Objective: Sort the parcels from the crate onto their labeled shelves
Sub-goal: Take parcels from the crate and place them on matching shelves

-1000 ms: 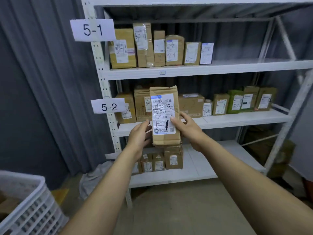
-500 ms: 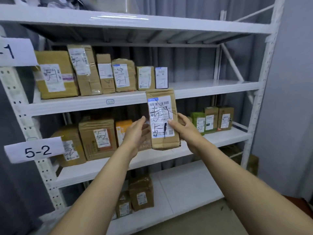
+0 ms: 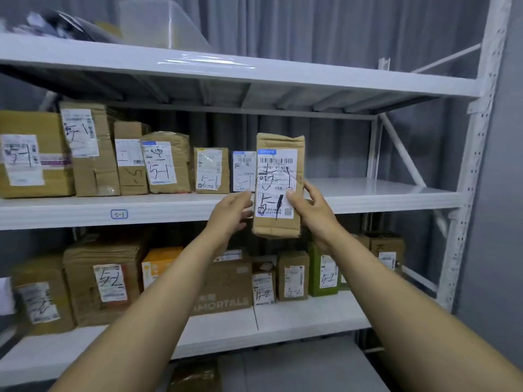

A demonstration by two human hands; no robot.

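Observation:
I hold a tall brown cardboard parcel (image 3: 278, 185) upright between both hands; its white label bears a handwritten "5-1". My left hand (image 3: 232, 213) grips its left edge and my right hand (image 3: 308, 210) grips its right edge, thumb on the label. The parcel hangs in front of the shelf marked 5-1 (image 3: 119, 214), just right of the row of 5-1 parcels (image 3: 167, 162) standing there. Its lower part is level with the shelf's front lip.
The 5-1 shelf board (image 3: 382, 193) is bare to the right of the held parcel. Below, a shelf carries several parcels marked 5-2 (image 3: 109, 281). A white upright post (image 3: 469, 176) bounds the rack at the right. A translucent bin (image 3: 158, 24) sits on top.
My view and both hands have risen from the 5-2 level to the 5-1 shelf. The parcel has moved up and right, now beside the last 5-1 parcel.

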